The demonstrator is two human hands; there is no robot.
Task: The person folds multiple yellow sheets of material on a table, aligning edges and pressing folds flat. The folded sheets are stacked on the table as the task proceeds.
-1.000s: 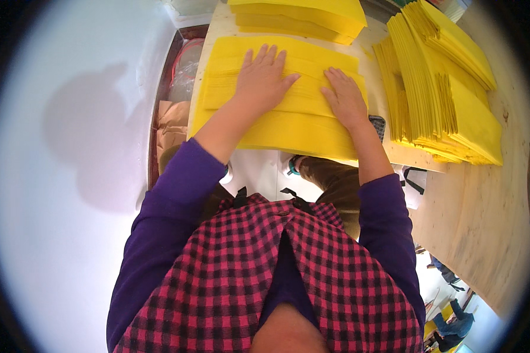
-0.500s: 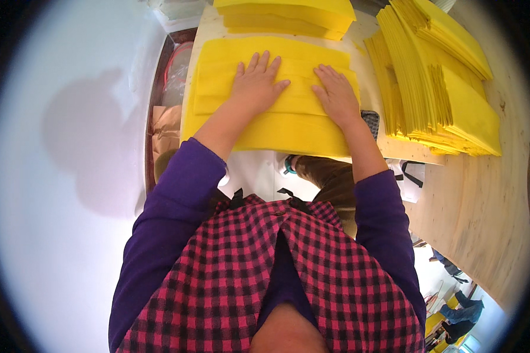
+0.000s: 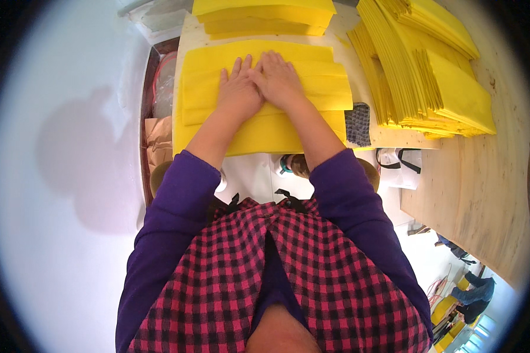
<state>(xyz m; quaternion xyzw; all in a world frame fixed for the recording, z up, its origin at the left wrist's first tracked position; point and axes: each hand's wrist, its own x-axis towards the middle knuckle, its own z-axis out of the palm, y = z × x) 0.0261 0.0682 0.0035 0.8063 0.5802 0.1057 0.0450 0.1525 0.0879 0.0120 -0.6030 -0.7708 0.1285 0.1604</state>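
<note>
Both hands, left hand [image 3: 239,91] and right hand [image 3: 281,79], press flat, fingers spread, on the folded yellow sheet [image 3: 265,126], finished stacks [image 3: 430,76] right of it.

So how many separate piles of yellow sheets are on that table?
3: the pile under both hands, a pile at the far edge, and a fanned stack on the right. More may lie out of view.

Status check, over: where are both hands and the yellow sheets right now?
Left hand and right hand flat, side by side, on folded yellow stack. More yellow piles to the right. Nothing blocking.
</note>
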